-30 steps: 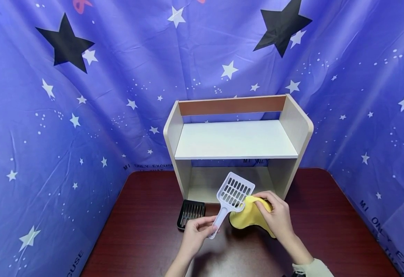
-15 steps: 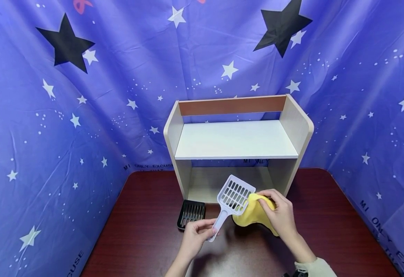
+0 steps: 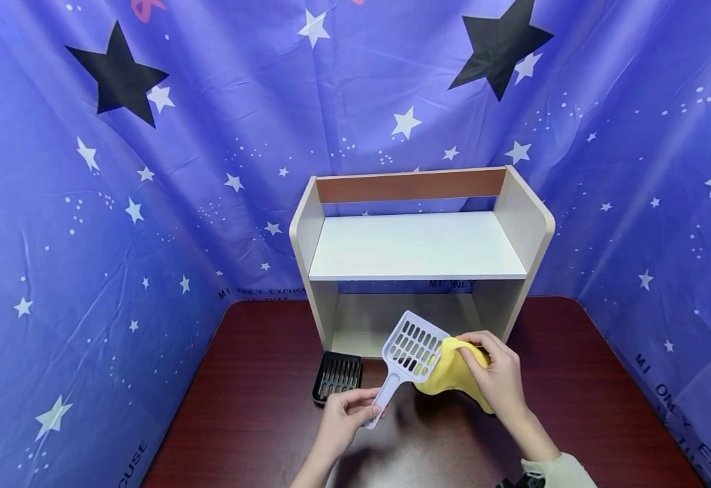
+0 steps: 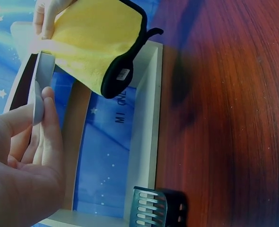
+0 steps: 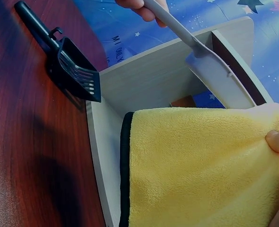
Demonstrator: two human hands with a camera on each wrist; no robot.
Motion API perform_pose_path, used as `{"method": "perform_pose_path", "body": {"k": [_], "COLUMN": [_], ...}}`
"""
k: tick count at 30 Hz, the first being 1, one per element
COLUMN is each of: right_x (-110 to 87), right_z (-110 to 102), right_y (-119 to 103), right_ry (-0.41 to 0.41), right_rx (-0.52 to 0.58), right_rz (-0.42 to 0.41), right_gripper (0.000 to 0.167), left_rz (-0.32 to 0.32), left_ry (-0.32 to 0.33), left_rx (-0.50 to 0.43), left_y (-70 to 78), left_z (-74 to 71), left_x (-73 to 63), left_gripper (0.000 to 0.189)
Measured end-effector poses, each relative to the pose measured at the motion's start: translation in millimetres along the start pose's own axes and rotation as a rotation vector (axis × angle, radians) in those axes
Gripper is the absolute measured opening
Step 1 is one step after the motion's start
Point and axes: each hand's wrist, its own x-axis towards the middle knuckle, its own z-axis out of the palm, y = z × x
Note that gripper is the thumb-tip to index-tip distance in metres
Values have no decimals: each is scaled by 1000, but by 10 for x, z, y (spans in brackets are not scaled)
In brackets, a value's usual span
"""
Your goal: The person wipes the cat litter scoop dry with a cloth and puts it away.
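Note:
A pale grey litter scoop [image 3: 392, 377] with a slotted head is tilted up over the table. My left hand [image 3: 343, 419] pinches its handle between thumb and fingers. A yellow plush cloth [image 3: 451, 377] with black edging hangs from my right hand [image 3: 500, 377], whose thumb and fingers pinch it. The cloth meets the right edge of the scoop head in the head view and shows through some slots. Its black border and a small white label [image 4: 123, 74] appear in the left wrist view. Behind the left hand, a black litter scoop [image 5: 78, 71] lies on the table.
A two-tier shelf unit [image 3: 417, 245] with a white middle board stands at the back of the dark red wooden table [image 3: 239, 407]. The black scoop sits by its front left corner. A blue curtain [image 3: 221, 88] with stars surrounds the table on the sides and back.
My right hand has shifted slightly right and up with the cloth, along the scoop head's edge. The grey scoop has dropped a little. The black scoop stays put.

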Motion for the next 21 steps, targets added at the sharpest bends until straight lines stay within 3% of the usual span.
{"method": "perform_pose_path", "body": {"k": [8, 15, 21], "right_x": [-83, -140, -151], "right_z": [39, 114, 135], "right_y": [-7, -69, -111], "right_ry": [-84, -146, -171], "right_rx": [58, 81, 100], "right_rz": [-45, -116, -118], "right_gripper": [33, 35, 34], "left_rz": [1, 2, -13], "left_ry": [94, 108, 106], "left_rx": [-67, -56, -41], "left_y": [2, -3, -12], "left_z": [-8, -10, -13], "left_x": [26, 55, 70], "left_gripper": [38, 37, 37]}}
